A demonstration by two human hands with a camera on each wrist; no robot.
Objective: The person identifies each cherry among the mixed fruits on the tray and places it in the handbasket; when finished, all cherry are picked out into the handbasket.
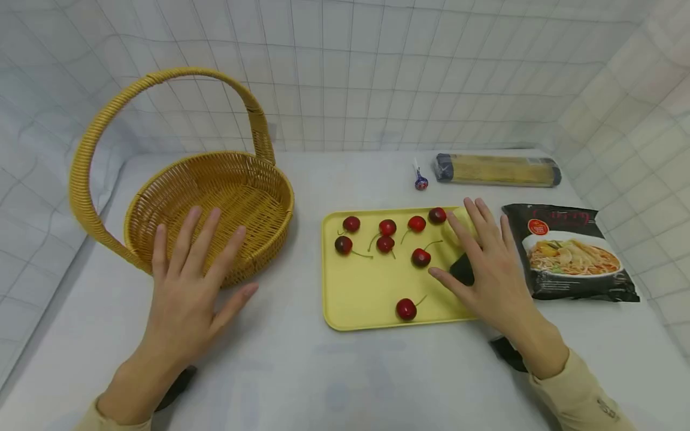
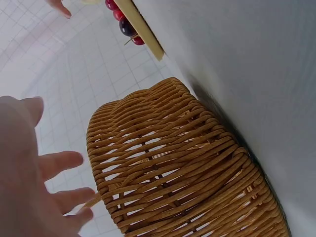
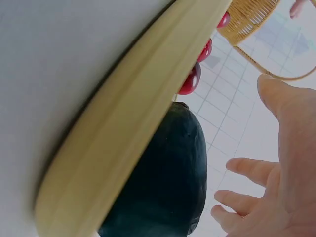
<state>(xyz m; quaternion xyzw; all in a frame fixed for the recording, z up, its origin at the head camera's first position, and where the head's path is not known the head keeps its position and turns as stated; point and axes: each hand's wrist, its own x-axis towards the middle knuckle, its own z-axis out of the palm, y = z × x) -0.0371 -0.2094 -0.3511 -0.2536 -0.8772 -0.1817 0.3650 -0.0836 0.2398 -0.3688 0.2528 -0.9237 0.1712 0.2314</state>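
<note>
With its fingers spread, my left hand [image 1: 183, 293] hovers over the front rim of a wicker basket [image 1: 259, 251] with a tall arched handle. The basket's woven side [image 2: 168, 163] fills much of the left wrist view. Over the right end of a yellow tray [image 1: 366, 293], my right hand [image 1: 496, 275] is spread too and holds nothing. Several cherries [image 1: 420, 257] with stems lie on the tray. Beneath the right hand is a dark, smooth, rounded thing [image 3: 163, 168], with a pale yellow round thing [image 1: 462, 222] behind it; the hand partly hides both.
Right of the tray lies a black noodle packet [image 1: 577, 254]. A long clear-wrapped bundle of yellowish sticks [image 1: 498, 170] rests at the back right, beside a small wrapped lollipop [image 1: 421, 181]. White gridded cloth [image 1: 366, 78] rises behind and along both sides of the white table.
</note>
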